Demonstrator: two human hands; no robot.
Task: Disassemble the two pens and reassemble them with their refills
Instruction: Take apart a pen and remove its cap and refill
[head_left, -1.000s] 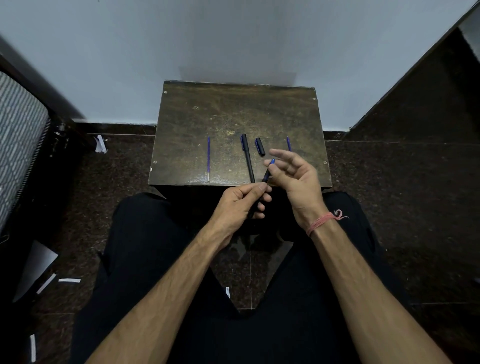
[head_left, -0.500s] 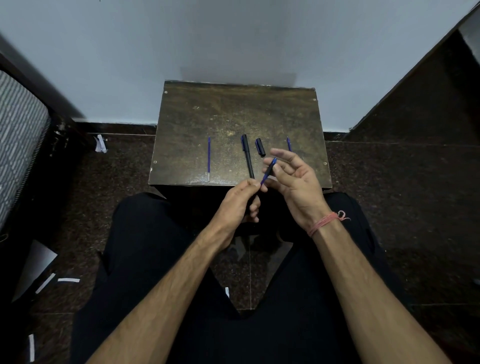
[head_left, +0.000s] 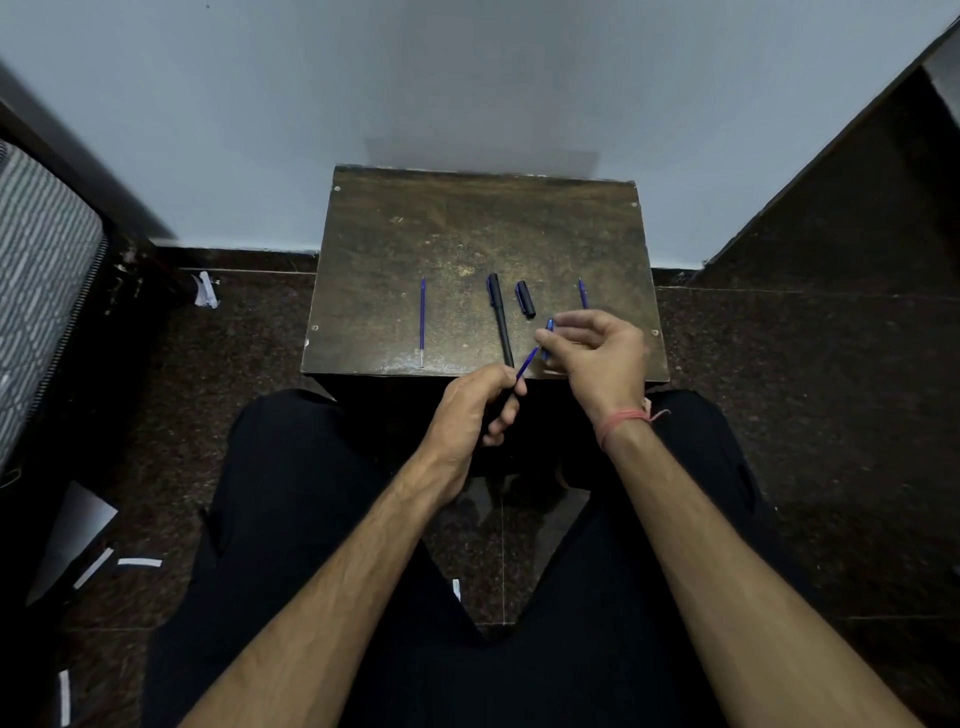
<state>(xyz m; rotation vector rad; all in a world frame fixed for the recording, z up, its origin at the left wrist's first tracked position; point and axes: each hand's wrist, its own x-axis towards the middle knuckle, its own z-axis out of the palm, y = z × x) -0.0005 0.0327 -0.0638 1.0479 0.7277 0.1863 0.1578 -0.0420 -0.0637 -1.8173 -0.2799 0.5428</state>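
Observation:
My left hand (head_left: 475, 410) is closed round a dark pen barrel just in front of the table's near edge; the barrel is mostly hidden in the fist. A thin blue refill (head_left: 527, 364) sticks out of it up and to the right. My right hand (head_left: 605, 358) pinches the refill's far end, with a small blue piece (head_left: 548, 332) at its fingertips. On the small brown table (head_left: 467, 228) lie a loose blue refill (head_left: 422, 322) at the left, a whole black pen (head_left: 500, 317), a black cap (head_left: 525, 299), and another blue refill (head_left: 583, 293) partly hidden behind my right hand.
The table stands against a pale wall with dark stone floor around it. My legs in black trousers frame the near side. A patterned cushion (head_left: 41, 270) is at the left, and white paper scraps (head_left: 137, 562) lie on the floor.
My right hand has turned palm down and moved up and right over the table's edge, drawing more of the blue refill out of the barrel. My left hand stays put.

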